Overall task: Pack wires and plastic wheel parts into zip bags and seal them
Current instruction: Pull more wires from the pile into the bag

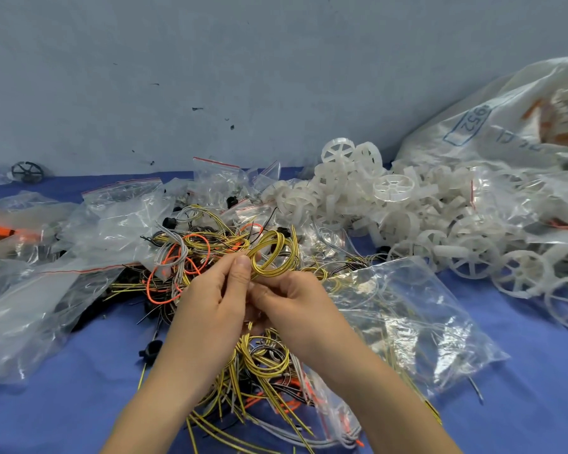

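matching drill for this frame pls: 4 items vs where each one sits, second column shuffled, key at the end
1. yellow-black wire coil
2. white plastic wheels
3. dark wheel
4. large printed sack

A. far left, by the wall
B. far right, against the wall
C. held in both hands, centre
D. heaped right of centre on the blue table

Pairs: 1-C, 2-D, 3-A, 4-B. The left hand and right hand both pinch the coil.
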